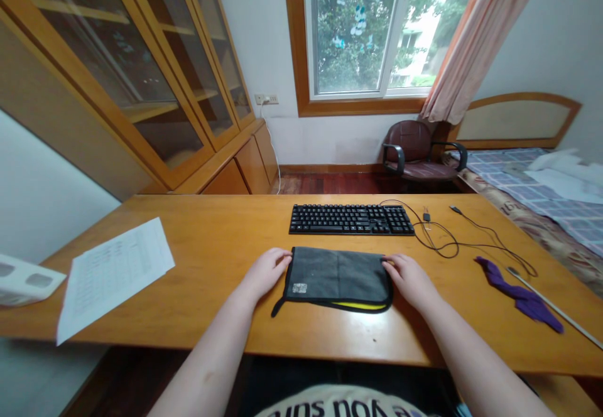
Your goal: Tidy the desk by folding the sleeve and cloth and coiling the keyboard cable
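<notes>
A dark grey cloth [336, 276] with black edging lies folded on the wooden desk, its yellow underside showing along the near edge and a black loop at its near left corner. My left hand [269, 270] pinches the cloth's upper left edge. At the opposite end, the fingers of my right hand [407, 277] are closed on the upper right corner. Just beyond the cloth sits a black keyboard [351, 220].
The desk [211, 235] also bears printed papers [115, 272] and a white object [31, 281] at left. A coiled cable [447, 244], a purple cloth [516, 291] and a thin white rod [560, 310] lie at right. Beyond stands a chair [409, 147].
</notes>
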{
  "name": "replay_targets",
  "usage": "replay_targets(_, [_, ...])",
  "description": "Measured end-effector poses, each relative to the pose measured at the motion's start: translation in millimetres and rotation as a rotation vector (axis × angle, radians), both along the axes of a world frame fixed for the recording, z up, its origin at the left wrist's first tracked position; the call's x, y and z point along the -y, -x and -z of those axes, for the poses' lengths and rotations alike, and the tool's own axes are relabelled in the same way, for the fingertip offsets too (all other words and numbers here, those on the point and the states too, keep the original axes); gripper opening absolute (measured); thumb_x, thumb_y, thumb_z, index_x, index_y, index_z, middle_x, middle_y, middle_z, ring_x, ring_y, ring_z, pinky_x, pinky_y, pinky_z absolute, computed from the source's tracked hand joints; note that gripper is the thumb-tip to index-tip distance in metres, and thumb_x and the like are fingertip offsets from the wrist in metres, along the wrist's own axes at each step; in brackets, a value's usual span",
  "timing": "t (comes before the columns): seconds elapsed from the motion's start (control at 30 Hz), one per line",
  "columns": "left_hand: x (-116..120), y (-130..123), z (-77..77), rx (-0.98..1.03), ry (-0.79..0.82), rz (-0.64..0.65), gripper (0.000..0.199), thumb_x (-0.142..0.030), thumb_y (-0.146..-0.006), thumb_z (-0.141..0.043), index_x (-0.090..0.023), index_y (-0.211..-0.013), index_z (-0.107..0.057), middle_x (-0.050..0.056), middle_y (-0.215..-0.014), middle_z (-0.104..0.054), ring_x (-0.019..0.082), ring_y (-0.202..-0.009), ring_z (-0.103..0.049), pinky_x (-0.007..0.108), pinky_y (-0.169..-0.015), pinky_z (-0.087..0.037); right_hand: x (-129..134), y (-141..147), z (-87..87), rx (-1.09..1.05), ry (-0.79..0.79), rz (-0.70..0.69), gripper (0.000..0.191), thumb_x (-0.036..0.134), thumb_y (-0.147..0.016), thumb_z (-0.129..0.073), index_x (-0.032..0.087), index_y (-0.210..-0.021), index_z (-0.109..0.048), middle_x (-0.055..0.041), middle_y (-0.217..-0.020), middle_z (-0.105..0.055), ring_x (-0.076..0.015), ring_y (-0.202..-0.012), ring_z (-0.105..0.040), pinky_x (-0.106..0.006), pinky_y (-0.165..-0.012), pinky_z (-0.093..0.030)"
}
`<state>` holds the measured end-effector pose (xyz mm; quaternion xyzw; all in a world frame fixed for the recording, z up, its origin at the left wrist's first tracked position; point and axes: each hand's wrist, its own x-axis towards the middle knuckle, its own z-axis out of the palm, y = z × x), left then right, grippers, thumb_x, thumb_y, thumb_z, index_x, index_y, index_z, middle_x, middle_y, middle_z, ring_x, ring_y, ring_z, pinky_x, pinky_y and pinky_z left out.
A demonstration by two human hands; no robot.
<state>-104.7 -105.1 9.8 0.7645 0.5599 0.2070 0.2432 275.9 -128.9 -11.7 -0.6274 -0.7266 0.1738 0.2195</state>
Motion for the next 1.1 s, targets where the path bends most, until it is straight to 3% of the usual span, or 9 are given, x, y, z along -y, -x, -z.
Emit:
replay_targets(0.1, [-29,-19,11.8,-0.117,0.012,-0.109,0.037,-0.035,-0.085,-0.047,-0.014,-0.111,-0.062,0.013,-0.114,-0.061,0.025,-0.107,-0.054,0.035,-0.096,-0.038,-27,4,5.7,0.001,0.096,0.089,0.039,0.039,-0.088,-0.039,0.013,-0.1,-0.066,-0.0135,-0.103,-0.065,-0.0234,-0.098,-0.057,-0.034,-0.087,-0.041])
replay_targets(0.2, [-45,-33,17.8,-0.116,0.052,-0.139,0.026,-0.031,-0.079,-0.055,-0.015,-0.096,-0.067,0.012,-0.103,-0.065,0.025,-0.1,-0.057,0.034,-0.092,-0.04,-38,7,8.3,-0.014,0.139,0.125,0.035,0.042,-0.083,-0.044,0.015,-0.081,-0.067,-0.0115,-0.087,-0.066,-0.0225,-0.085,-0.059,-0.032,-0.076,-0.042])
replay_targets(0.4, [-49,-35,21.8,-0.027,0.068,-0.23,0.022,-0.03,-0.085,-0.046,-0.017,-0.087,-0.063,0.005,-0.09,-0.067,0.018,-0.086,-0.061,0.027,-0.078,-0.045,-33,2,20.0,-0.431,0.143,0.197,0.031,0.048,-0.074,-0.052,0.017,-0.072,-0.057,-0.0037,-0.067,-0.062,-0.0178,-0.065,-0.057,-0.028,-0.061,-0.041])
replay_targets(0.5, [-49,-37,26.5,-0.02,0.087,-0.293,0.018,-0.027,-0.083,-0.05,-0.016,-0.091,-0.062,0.006,-0.086,-0.066,0.018,-0.081,-0.061,0.027,-0.074,-0.046,-32,-1,25.8,-0.436,0.112,0.289,0.025,0.041,-0.068,-0.059,0.017,-0.074,-0.056,-0.0029,-0.068,-0.061,-0.0175,-0.066,-0.057,-0.028,-0.062,-0.043])
replay_targets(0.67, [-30,-40,24.5,-0.172,-0.038,-0.382,0.031,-0.025,-0.08,-0.056,-0.013,-0.109,-0.056,0.014,-0.112,-0.059,0.022,-0.102,-0.056,0.029,-0.086,-0.041,-12,2,12.3,-0.148,-0.012,0.282,0.022,0.031,-0.074,-0.054,0.016,-0.088,-0.061,-0.0081,-0.086,-0.064,-0.0186,-0.078,-0.059,-0.03,-0.072,-0.043])
replay_targets(0.77, [-5,-36,20.0,-0.307,0.099,-0.409,0.028,-0.038,-0.084,-0.05,-0.014,-0.095,-0.06,0.012,-0.095,-0.064,0.024,-0.09,-0.06,0.031,-0.076,-0.043,14,4,2.3,-0.007,0.06,0.205,0.025,0.038,-0.079,-0.049,0.018,-0.085,-0.063,-0.0076,-0.081,-0.065,-0.0192,-0.075,-0.059,-0.029,-0.067,-0.041])
replay_targets(0.87, [19,-33,19.4,-0.345,0.278,-0.367,0.029,-0.046,-0.08,-0.052,-0.017,-0.081,-0.058,0.007,-0.077,-0.065,0.023,-0.073,-0.061,0.029,-0.061,-0.04,35,5,3.7,0.059,0.245,0.277,0.03,0.047,-0.079,-0.05,0.019,-0.073,-0.06,-0.0074,-0.07,-0.065,-0.0198,-0.064,-0.058,-0.029,-0.058,-0.038])
replay_targets(0.97, [32,-33,21.0,-0.329,0.283,-0.359,0.021,-0.038,-0.077,-0.059,-0.018,-0.082,-0.056,0.005,-0.077,-0.064,0.019,-0.071,-0.06,0.026,-0.058,-0.036,42,5,9.3,0.058,0.337,0.323,0.03,0.046,-0.077,-0.052,0.02,-0.061,-0.053,-0.0062,-0.06,-0.062,-0.0184,-0.056,-0.056,-0.028,-0.054,-0.035])
replay_targets(1.1, [34,-35,21.7,-0.296,0.245,-0.363,0.01,-0.025,-0.083,-0.052,-0.017,-0.078,-0.056,0.005,-0.079,-0.064,0.016,-0.072,-0.058,0.024,-0.061,-0.035,40,6,7.0,-0.027,0.262,0.362,0.027,0.044,-0.076,-0.05,0.021,-0.062,-0.05,-0.0038,-0.061,-0.061,-0.0172,-0.058,-0.055,-0.027,-0.054,-0.033])
